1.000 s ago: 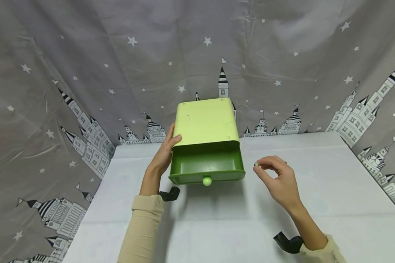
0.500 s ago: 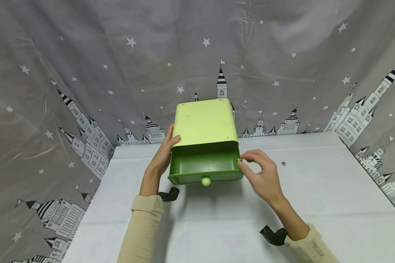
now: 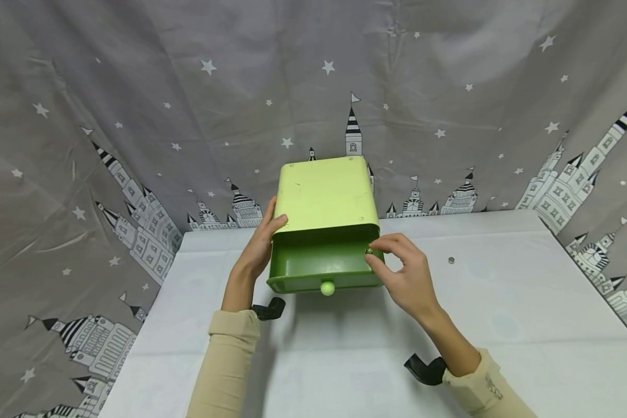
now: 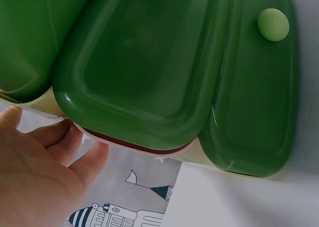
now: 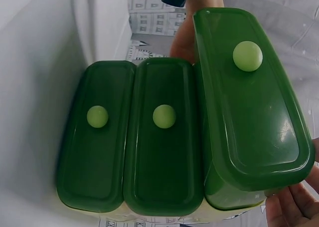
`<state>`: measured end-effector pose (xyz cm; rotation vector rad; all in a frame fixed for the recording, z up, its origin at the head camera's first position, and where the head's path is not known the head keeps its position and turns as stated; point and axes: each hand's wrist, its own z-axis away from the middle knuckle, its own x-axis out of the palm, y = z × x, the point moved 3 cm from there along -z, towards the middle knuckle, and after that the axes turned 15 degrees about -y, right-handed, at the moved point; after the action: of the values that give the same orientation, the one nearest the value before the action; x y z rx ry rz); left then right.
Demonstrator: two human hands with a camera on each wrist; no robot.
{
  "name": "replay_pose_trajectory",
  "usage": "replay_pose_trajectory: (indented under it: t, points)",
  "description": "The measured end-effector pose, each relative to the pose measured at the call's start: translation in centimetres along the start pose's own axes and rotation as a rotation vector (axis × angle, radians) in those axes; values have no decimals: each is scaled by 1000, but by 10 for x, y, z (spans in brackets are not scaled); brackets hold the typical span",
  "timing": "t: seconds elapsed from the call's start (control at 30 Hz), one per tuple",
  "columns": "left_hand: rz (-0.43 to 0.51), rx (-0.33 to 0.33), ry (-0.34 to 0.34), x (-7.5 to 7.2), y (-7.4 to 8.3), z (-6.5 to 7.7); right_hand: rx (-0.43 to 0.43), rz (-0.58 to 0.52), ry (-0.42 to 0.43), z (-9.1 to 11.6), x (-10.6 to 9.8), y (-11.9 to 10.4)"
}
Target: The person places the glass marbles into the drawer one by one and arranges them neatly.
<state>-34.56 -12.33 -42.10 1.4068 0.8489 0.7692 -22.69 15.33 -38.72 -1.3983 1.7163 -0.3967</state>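
A mini drawer cabinet [image 3: 326,194] with a yellow-green casing stands at the centre of the table, its green top drawer [image 3: 313,255] pulled out. Against the cabinet's left side rest the fingers of my left hand [image 3: 256,247], with the thumb at the top front edge. My right hand [image 3: 407,273] pinches a small shiny metallic piece [image 3: 368,251] between thumb and forefinger, over the drawer's right end. In the right wrist view the drawer front hides that pinch. Two lower drawers [image 5: 163,172] are closed, each with a pale round knob.
A small round silvery piece [image 3: 451,260] lies on the white tablecloth [image 3: 528,278] to the right of my right hand. Close behind the cabinet hangs a grey curtain [image 3: 230,87] printed with castles and stars.
My right hand has moved left, from beside the cabinet to over the open drawer, carrying the metallic piece. The silvery piece on the table has come into view. My left hand stays put.
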Motion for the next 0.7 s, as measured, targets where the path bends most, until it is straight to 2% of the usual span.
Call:
replay_pose_trajectory:
  t: [0.17,0.7]
  points:
    - [1,-2,2,1,0,0,-9,-12,-2,3,1,12]
    - [10,2,0,1,0,0,-8,-19,1,5,0,14]
